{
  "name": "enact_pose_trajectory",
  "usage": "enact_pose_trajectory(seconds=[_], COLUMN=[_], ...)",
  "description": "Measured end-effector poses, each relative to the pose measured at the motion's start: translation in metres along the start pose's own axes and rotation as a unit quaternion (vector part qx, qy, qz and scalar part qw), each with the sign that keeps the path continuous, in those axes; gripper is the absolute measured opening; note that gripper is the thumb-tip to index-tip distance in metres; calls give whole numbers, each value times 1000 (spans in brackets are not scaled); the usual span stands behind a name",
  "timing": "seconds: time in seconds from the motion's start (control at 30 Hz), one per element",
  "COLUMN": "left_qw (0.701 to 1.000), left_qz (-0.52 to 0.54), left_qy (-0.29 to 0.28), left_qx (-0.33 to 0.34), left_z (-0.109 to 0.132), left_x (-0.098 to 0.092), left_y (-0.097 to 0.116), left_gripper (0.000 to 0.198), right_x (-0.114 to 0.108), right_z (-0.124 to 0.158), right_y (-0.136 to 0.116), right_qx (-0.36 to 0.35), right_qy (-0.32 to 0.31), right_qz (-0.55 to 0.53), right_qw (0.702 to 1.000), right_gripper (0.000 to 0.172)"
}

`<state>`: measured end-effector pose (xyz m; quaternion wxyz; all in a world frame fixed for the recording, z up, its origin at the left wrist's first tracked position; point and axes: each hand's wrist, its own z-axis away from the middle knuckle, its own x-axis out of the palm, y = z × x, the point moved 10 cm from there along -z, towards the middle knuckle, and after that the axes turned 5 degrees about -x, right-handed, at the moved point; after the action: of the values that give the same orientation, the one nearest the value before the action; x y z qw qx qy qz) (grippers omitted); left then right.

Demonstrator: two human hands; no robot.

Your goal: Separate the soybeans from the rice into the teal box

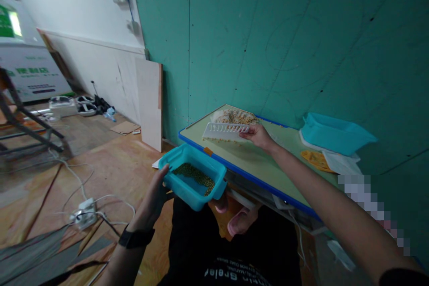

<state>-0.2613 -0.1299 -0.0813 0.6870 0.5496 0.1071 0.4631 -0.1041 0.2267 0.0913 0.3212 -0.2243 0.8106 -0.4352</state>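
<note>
My left hand [158, 194] grips the left end of a turquoise bin [197, 201], held above my lap just off the table's front edge. Small yellow-green beans [194, 176] lie inside it. In my right hand [256, 135] is a white slotted scraper [225, 131], held at its right end over the table [268, 165]. Behind the scraper, a pile of beans mixed with pale grains [236, 117] sits on the tabletop near the wall. A few loose beans are scattered in front of the scraper.
Another turquoise bin [338, 134] stands at the table's right, by a yellow cloth [317, 161] and a white one [342, 163]. A green wall [284, 40] rises behind. A power strip [85, 213] with cables lies on the floor at left; a board [149, 105] leans on the wall.
</note>
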Motion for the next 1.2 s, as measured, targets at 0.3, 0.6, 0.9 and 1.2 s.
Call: enact_pose_trajectory(seconds=[0.3,0.6,0.9,1.2], left_qw=[1000,1000,1000,1000], left_qz=[-22,19,5,12], left_qy=[-7,-18,-25,-12], left_qx=[14,13,-2,-2], left_z=[-2,4,-3,-4], left_x=[2,11,10,16], left_y=[3,5,2,10], left_gripper=[70,68,68,70], right_x=[16,29,33,46], right_z=[4,33,56,77], right_y=[-15,-39,-32,-63], right_qx=[19,-11,-20,-61], right_qy=[-27,8,23,16], right_qz=[42,179,169,269], right_qw=[999,984,985,961], right_gripper=[20,16,16,13])
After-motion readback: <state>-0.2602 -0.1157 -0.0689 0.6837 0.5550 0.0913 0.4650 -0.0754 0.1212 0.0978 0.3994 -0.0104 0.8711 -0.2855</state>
